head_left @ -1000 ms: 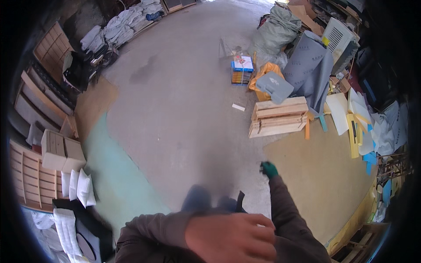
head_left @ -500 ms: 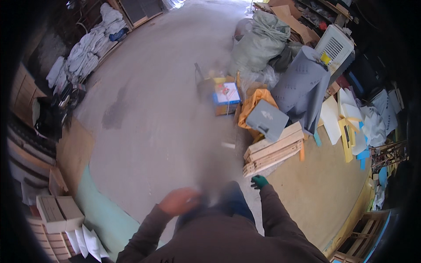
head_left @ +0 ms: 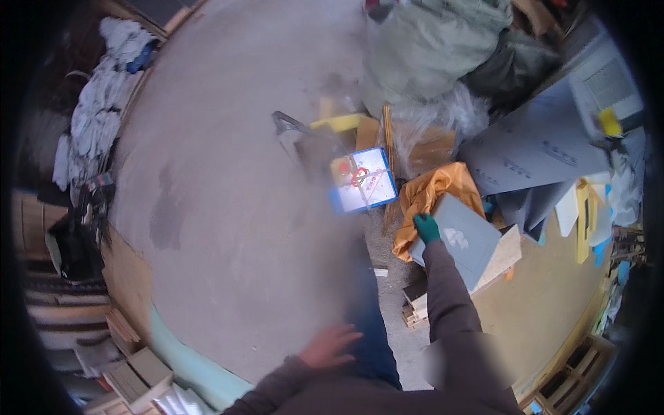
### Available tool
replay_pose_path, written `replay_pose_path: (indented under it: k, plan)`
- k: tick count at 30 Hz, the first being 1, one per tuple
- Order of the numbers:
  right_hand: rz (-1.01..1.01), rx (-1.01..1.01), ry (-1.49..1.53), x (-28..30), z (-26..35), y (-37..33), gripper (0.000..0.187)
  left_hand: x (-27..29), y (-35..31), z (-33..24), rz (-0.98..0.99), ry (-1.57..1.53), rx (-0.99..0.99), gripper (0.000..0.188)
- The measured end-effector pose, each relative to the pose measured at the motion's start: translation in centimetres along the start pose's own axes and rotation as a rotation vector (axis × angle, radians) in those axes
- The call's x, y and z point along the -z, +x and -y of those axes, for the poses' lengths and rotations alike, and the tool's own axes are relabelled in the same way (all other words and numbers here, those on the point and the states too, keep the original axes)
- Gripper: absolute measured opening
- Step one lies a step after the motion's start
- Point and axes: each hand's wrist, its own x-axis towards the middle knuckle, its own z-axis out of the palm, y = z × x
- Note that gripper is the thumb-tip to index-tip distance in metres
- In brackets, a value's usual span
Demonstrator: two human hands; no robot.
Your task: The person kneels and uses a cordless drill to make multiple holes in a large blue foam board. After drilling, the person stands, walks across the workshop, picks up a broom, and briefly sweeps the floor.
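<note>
My right hand [head_left: 426, 227], in a green glove, is at the left edge of a flat grey plastic case [head_left: 465, 243]. Its fingers point away from me, and their tips are too blurred to show a grip. The case rests across a stack of wooden boards [head_left: 508, 254] and against a crumpled orange bag [head_left: 443, 178]. Close by my thigh, my bare left hand [head_left: 332, 346] hangs with its fingers stretched out and nothing in it.
A blue-and-white box [head_left: 366, 181] with red-handled scissors on it stands left of the bag. Behind are a large greenish sack [head_left: 432, 59] and a grey sheet roll [head_left: 536, 142]. A blurred smear hides part of the floor mid-view. Cartons [head_left: 142, 379] stand at lower left.
My right hand has gone from beside the board stack forward to the grey case's left edge. The view has moved closer to the pile. My left hand's fingers have straightened.
</note>
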Motion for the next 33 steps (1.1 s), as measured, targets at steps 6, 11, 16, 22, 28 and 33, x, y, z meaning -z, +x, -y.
replay_pose_path:
  k: [6, 11, 16, 22, 28, 33]
  plan:
    - [0.141, -0.253, -0.088, -7.6, 3.1, 25.6, 0.053, 2.0, 12.0, 2.1, 0.281, -0.326, 0.163, 0.099]
    - [0.031, -0.414, -0.354, -13.3, 4.1, 37.4, 0.076, 1.4, 14.2, 3.5, 0.321, -0.639, 0.296, 0.087]
    - [0.081, -0.504, -0.386, -16.2, 2.8, 42.3, 0.072, 1.6, 15.7, 4.8, 0.345, -0.569, 0.266, 0.081]
    - [-0.046, -0.402, -0.208, -10.4, 4.3, 36.2, 0.056, 9.3, 18.6, 3.1, 0.135, -0.243, 0.239, 0.053]
    - [-0.163, -0.467, 0.374, 3.0, 12.7, 21.4, 0.046, 11.9, 17.6, 5.7, 0.436, -0.529, 0.269, 0.090]
    - [-0.214, -0.124, 0.524, 11.0, 23.5, 8.2, 0.046, 17.7, 14.4, 6.0, 0.492, -0.493, 0.338, 0.061]
